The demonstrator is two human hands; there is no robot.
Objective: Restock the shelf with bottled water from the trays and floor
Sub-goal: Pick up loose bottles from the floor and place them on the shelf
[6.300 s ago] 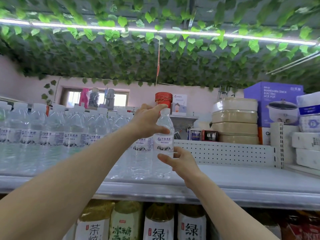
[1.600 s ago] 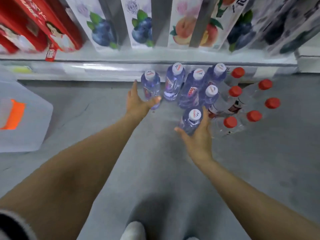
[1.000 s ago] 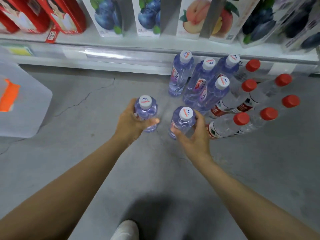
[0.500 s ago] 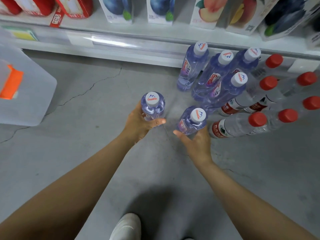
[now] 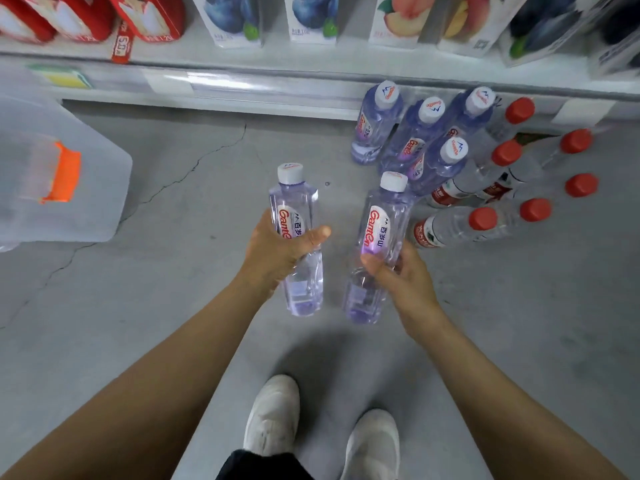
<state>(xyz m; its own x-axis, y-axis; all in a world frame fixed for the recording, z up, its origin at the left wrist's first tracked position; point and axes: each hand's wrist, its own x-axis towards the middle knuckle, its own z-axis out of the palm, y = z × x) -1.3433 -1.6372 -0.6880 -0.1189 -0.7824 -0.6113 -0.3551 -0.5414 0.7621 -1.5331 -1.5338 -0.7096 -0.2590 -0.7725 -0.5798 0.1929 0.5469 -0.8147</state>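
Note:
My left hand (image 5: 277,251) grips a purple-tinted water bottle (image 5: 298,209) with a white cap, lifted off the floor. My right hand (image 5: 401,275) grips a second purple bottle (image 5: 381,230) the same way, beside the first. Several more purple bottles (image 5: 412,136) stand on the grey floor against the bottom shelf (image 5: 277,88). To their right stand several clear bottles with red caps (image 5: 485,220).
A translucent plastic bin (image 5: 59,174) with an orange clip sits on the floor at the left. Juice cartons (image 5: 311,19) and red packages (image 5: 145,15) fill the bottom shelf. My white shoes (image 5: 273,414) stand on the floor below the hands.
Both hands have raised their bottles off the floor and toward me; the bottles now hang tilted, labels showing. The view has pulled back from the floor.

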